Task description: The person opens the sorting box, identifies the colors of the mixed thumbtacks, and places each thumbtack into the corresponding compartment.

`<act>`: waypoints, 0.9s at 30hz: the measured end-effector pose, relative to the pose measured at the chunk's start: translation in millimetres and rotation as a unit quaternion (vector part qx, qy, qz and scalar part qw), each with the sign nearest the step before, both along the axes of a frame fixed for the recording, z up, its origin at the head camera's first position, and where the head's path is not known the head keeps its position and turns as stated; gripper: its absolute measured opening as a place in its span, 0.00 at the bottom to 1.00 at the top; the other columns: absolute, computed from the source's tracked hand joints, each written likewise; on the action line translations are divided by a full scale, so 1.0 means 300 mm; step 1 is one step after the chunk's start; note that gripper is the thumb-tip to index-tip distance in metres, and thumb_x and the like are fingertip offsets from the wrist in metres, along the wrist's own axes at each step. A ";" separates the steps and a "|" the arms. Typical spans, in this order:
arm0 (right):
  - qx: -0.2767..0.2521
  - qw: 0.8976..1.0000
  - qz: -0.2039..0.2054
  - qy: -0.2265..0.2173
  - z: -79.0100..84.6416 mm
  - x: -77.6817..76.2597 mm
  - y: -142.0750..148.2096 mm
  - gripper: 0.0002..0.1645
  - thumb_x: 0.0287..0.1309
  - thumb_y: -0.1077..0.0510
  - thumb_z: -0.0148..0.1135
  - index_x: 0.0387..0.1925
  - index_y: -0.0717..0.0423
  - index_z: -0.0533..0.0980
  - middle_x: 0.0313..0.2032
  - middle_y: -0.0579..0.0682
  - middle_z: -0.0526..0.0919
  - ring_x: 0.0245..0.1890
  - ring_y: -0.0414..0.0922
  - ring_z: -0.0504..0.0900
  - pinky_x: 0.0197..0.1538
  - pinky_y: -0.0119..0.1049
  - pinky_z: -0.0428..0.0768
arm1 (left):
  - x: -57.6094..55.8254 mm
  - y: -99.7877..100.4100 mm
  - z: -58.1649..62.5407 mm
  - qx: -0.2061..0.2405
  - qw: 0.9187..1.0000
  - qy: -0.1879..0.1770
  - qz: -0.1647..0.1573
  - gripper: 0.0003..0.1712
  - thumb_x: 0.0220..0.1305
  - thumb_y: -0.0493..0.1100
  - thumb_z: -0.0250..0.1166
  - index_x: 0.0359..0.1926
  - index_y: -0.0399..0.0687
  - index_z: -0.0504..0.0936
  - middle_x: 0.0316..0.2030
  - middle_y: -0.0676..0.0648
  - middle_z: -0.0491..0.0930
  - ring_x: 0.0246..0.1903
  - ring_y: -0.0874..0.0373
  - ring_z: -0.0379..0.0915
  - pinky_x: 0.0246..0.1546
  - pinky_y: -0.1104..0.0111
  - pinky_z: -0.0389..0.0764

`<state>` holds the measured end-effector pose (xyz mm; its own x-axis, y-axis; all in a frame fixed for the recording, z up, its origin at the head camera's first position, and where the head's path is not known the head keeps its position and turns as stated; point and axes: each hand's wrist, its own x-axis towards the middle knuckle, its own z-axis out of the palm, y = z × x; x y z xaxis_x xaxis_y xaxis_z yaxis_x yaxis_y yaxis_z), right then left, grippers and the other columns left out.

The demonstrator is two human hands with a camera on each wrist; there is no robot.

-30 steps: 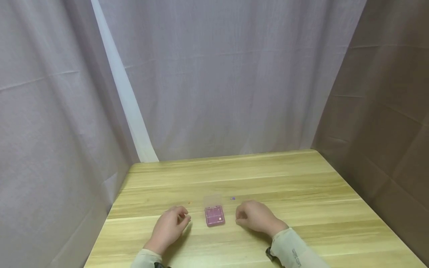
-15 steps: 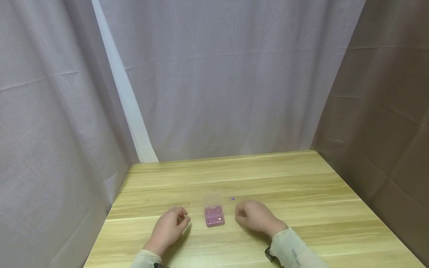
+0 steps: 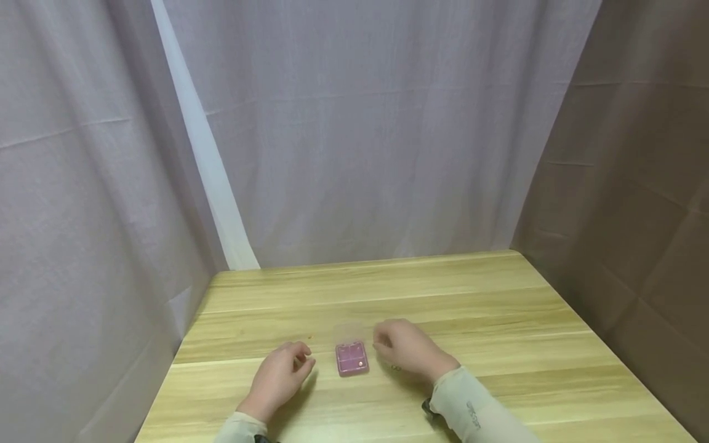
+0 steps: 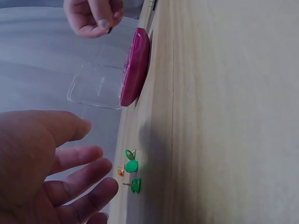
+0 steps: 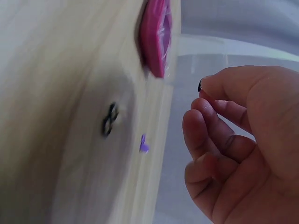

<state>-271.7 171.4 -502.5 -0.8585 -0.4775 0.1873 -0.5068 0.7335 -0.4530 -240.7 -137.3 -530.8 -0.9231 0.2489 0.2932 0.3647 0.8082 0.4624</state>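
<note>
A pink compartment box [image 3: 352, 359] lies between the hands, its clear lid [image 4: 96, 86] swung back. One small pale round thing [image 3: 360, 363] sits in its near right compartment. My right hand [image 3: 410, 348], raised just right of the box, pinches a small black piece [image 5: 199, 86] between thumb and fingertip; its exact kind is mostly hidden. My left hand [image 3: 280, 376] stays left of the box, fingers loosely bent around nothing. Close to it on the table lie several green thumbtacks [image 4: 131, 166] and an orange thumbtack [image 4: 121, 171].
Beneath the right hand, two small black rings [image 5: 110, 120] lie together on the wooden table [image 3: 476, 289]. A small purple piece [image 5: 144, 144] is near them. Grey curtains [image 3: 360, 154] stand behind the table and at both sides.
My right hand has moved left and a little away from me, nearer the box, uncovering the black rings in the head view. The left hand stays in place.
</note>
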 end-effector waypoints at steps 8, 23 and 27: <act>0.002 1.000 0.022 -0.003 0.026 0.005 -0.073 0.07 0.61 0.53 0.63 0.27 0.39 0.77 0.24 0.34 0.78 0.24 0.34 0.74 0.29 0.34 0.78 | 0.004 0.017 0.013 0.002 1.000 0.004 0.006 0.10 0.61 0.50 0.68 0.40 0.52 0.84 0.32 0.55 0.82 0.29 0.64 0.74 0.34 0.61 0.79; 0.044 0.998 0.049 0.026 -0.048 -0.004 -0.135 0.12 0.57 0.50 0.65 0.22 0.38 0.71 0.19 0.34 0.74 0.20 0.34 0.71 0.25 0.30 0.74 | 0.008 0.018 0.019 0.003 1.000 -0.004 0.007 0.11 0.61 0.50 0.68 0.40 0.52 0.83 0.32 0.54 0.82 0.29 0.62 0.74 0.34 0.60 0.79; 0.045 0.997 0.048 0.026 -0.047 -0.007 -0.136 0.12 0.56 0.50 0.66 0.22 0.37 0.71 0.19 0.33 0.75 0.21 0.34 0.71 0.26 0.31 0.75 | 0.006 0.017 0.021 0.002 1.000 0.001 0.007 0.11 0.61 0.50 0.67 0.40 0.51 0.83 0.32 0.54 0.82 0.29 0.62 0.74 0.34 0.60 0.79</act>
<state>-273.7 130.6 -516.6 -0.7979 -0.5742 0.1834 -0.5982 0.7169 -0.3580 -239.0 -132.4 -524.6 -0.9260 0.2353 0.2954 0.3545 0.8110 0.4653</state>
